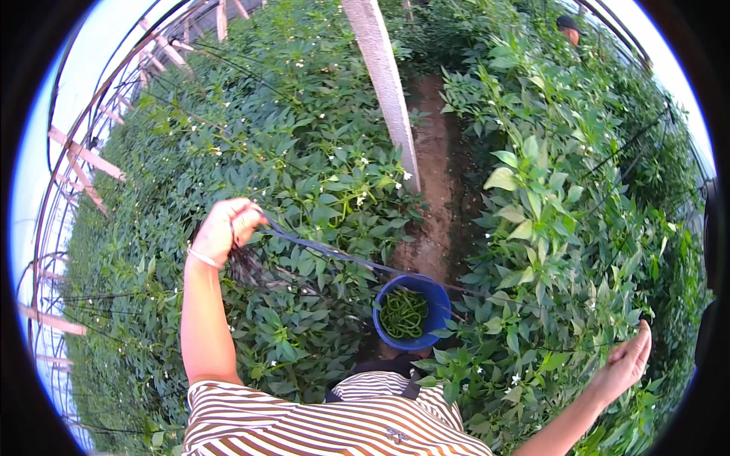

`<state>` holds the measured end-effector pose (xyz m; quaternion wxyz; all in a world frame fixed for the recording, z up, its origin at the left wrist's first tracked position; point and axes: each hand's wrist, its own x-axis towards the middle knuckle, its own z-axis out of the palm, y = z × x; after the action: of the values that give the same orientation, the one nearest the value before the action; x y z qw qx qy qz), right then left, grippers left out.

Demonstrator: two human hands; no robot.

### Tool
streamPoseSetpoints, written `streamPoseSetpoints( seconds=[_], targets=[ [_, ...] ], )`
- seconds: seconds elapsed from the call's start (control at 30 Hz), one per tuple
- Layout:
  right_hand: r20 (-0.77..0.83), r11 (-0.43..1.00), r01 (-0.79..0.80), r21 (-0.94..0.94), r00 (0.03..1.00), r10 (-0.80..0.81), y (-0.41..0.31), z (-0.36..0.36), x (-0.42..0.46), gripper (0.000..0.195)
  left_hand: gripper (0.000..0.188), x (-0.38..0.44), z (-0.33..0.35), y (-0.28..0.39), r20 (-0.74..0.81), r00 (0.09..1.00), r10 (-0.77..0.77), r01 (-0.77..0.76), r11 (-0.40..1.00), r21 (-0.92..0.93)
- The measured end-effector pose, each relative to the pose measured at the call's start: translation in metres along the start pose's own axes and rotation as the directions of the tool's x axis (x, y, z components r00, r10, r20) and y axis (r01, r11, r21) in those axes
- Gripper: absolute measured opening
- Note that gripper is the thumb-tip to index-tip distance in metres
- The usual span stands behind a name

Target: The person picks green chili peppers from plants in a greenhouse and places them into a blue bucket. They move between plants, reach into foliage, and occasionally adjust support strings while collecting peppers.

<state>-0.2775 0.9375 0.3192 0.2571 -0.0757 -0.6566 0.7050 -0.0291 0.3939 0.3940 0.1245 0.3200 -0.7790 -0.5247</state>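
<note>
My left hand is raised over the plants on the left, its fingers closed around a bunch of dark plastic twine. Bluish strands stretch from this fist down to the right, passing over the bucket and fading among the leaves. My right hand reaches out at the far right beside tall pepper plants. Its fingers lie close together near a dark bit at the tips; whether they hold it cannot be made out. In front of my body, a blue bucket contains long green peppers.
A pale post slants up beside the bare soil path. Dense pepper plants with white flowers line both sides. Thin lines cross the foliage. Frame bars curve along the left. Another person is partly hidden at upper right.
</note>
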Motion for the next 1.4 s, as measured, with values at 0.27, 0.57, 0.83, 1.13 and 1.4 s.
streamPoseSetpoints(
  seconds=[0.27, 0.57, 0.83, 1.13, 1.4],
  targets=[
    [-0.188, 0.964, -0.078, 0.255, 0.974, 0.129, 0.014, -0.061, 0.077, 0.035, 0.021, 0.045, -0.065, -0.011, -0.294, 0.943, 0.159, -0.083, 0.963, 0.255],
    [-0.379, 0.875, -0.155, 0.458, 0.857, 0.350, 0.061, -0.222, 0.171, 0.019, 0.031, 0.071, -0.214, -0.088, -0.842, 0.231, 0.488, 0.324, 0.777, 0.540],
    [-0.053, 0.929, -0.143, 0.340, 0.984, 0.171, -0.006, -0.068, 0.063, 0.041, 0.010, 0.120, -0.041, 0.029, -0.105, 0.262, 0.959, -0.230, 0.168, 0.959],
    [0.133, 0.977, -0.138, 0.165, 0.984, 0.116, -0.017, -0.016, 0.018, 0.035, 0.038, 0.209, 0.004, -0.033, -0.054, 0.898, 0.436, -0.050, 0.224, 0.973],
    [0.135, 0.988, -0.104, 0.115, 0.987, 0.089, -0.034, -0.011, 0.009, 0.032, 0.063, 0.222, -0.003, -0.026, 0.047, 0.955, -0.292, 0.177, 0.692, 0.700]
  ],
)
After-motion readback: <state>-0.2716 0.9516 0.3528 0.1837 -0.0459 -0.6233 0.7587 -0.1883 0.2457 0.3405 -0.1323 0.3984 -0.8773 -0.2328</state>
